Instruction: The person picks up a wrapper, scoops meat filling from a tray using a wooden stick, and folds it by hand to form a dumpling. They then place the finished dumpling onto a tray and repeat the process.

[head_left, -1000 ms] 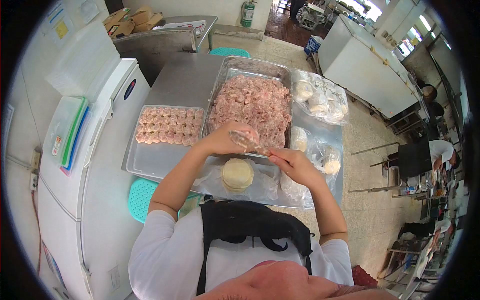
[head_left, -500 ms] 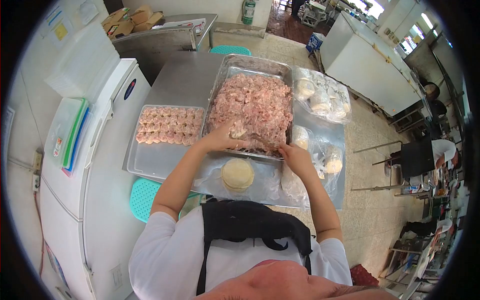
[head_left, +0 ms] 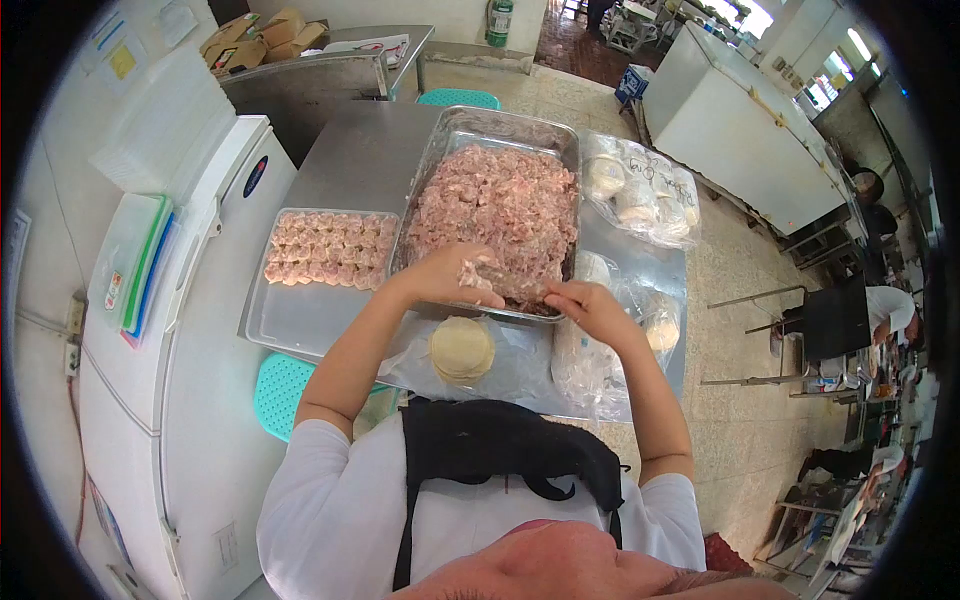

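A large metal tray [head_left: 408, 225] holds a mound of ground meat [head_left: 490, 205]. Over its near edge, my left hand [head_left: 448, 276] is curled around a pale dumpling wrapper [head_left: 470, 272] smeared with meat, mostly hidden by the fingers. My right hand [head_left: 592, 308] pinches the end of a thin flat spatula [head_left: 528, 291], whose blade points at my left hand and is partly blurred. Just below the tray, a stack of round wrappers [head_left: 462, 350] lies on clear plastic. To the left, a plastic tray [head_left: 268, 318] carries rows of filled dumplings [head_left: 330, 248].
Bags of wrapped round stacks [head_left: 640, 190] lie right of the meat tray, with another plastic bag [head_left: 585, 365] nearer me. A white freezer [head_left: 200, 400] stands close on the left. Turquoise stools [head_left: 283, 395] are under the table's edges. People work far right.
The spatula's blade has moved up close to my left hand, and my right hand has turned slightly. My left fingers have closed further over the wrapper. The view has shifted a little.
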Action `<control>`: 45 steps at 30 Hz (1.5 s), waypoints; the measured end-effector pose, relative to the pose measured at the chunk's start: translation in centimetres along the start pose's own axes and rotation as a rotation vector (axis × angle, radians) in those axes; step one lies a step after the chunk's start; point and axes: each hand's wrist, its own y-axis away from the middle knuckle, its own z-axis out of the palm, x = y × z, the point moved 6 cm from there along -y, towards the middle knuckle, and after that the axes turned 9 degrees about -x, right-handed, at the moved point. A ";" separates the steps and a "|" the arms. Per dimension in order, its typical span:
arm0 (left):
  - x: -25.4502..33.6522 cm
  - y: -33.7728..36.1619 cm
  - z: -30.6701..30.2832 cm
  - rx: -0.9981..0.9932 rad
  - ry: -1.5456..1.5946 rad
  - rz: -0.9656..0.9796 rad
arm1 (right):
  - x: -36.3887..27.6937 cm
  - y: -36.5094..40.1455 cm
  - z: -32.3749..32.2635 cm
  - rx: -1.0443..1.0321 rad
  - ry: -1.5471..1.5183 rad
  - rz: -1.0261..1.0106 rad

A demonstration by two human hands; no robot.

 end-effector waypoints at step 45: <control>1.4 2.2 3.3 0.424 -0.189 0.038 | -3.8 4.4 -2.0 0.010 0.239 -0.008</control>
